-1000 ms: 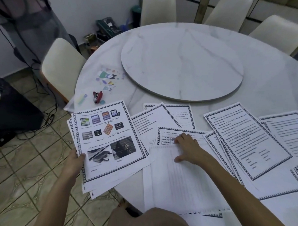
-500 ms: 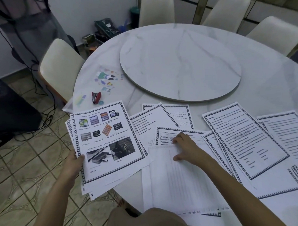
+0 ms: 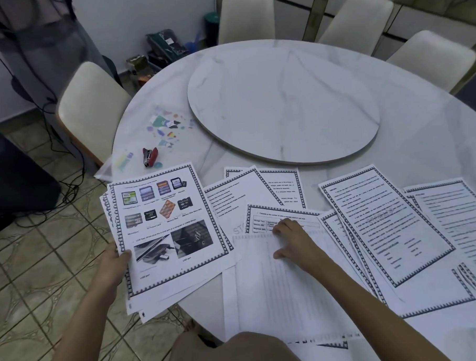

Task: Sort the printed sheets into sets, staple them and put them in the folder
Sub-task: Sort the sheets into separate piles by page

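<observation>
Though hardly moved in the past second, still sorting: gripping a fanned stack of black-bordered printed sheets (image 3: 165,232) in the left hand (image 3: 113,263), overhanging the white marble tabletop (image 3: 420,123); pressing the right hand (image 3: 292,240), fingers laid flat, on a pale face-down sheet (image 3: 277,287), cut off below. Nothing stapled yet, apparently. Farther back, red stapler (image 3: 150,156) untouched; clear plastic sleeve (image 3: 113,165) beside it perhaps the folder, indistinct.

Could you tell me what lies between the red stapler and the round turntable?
Small coloured scraps lie scattered between the stapler and the turntable, in the head view.
</observation>
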Tool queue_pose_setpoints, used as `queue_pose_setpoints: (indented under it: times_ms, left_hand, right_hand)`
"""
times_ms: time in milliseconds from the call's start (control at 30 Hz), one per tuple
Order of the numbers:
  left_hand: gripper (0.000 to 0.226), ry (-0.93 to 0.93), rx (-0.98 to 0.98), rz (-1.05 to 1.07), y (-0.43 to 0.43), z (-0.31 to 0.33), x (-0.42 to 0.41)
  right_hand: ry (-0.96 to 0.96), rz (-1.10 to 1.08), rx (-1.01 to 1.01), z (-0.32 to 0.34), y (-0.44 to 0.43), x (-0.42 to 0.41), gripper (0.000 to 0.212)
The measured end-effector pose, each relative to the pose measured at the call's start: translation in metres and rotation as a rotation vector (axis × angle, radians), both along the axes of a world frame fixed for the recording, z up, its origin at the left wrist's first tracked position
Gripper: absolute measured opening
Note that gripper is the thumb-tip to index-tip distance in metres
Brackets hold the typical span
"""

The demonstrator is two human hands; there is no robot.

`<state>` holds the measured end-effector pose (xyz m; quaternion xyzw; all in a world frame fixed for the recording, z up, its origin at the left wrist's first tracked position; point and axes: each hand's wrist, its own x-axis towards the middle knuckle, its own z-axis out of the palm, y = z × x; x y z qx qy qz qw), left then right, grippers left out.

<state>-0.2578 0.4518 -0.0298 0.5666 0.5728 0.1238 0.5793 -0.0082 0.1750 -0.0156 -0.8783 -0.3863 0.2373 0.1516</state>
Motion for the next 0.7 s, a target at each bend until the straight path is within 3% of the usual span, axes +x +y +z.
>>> queue_pose_setpoints:
  times_ms: [367, 700]
  left_hand:
    - [0.041, 0.004, 0.018, 0.018, -0.008, 0.011, 0.005]
    - [0.041, 0.023, 0.035, 0.002, -0.009, 0.015, 0.005]
  right_hand:
    - [-0.003, 0.014, -0.031, 0.000, 0.005, 0.005, 0.050]
    - [0.005, 0.044, -0.063, 0.015, -0.002, -0.008, 0.024]
